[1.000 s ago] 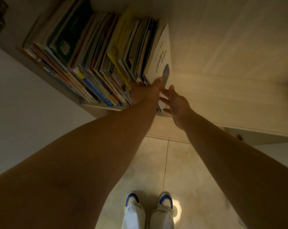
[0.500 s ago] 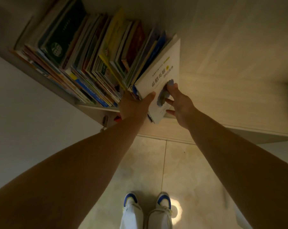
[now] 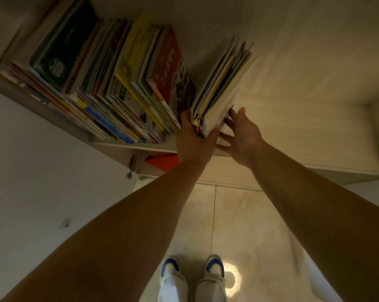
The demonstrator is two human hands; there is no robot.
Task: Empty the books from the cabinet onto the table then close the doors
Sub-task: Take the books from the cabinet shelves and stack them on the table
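Little print here can be read. The dark green book [image 3: 63, 49] on the shelf carries a round emblem with what looks like "100". The red-orange book [image 3: 171, 68] shows a column of yellow characters, too blurred to make out.

A room in a home, by the look of it: a pale wood cabinet [image 3: 303, 131] with a shelf packed with colourful children's picture books [image 3: 110, 83], a glossy beige tiled floor [image 3: 238, 225], plain white wall [image 3: 42, 171] at left.
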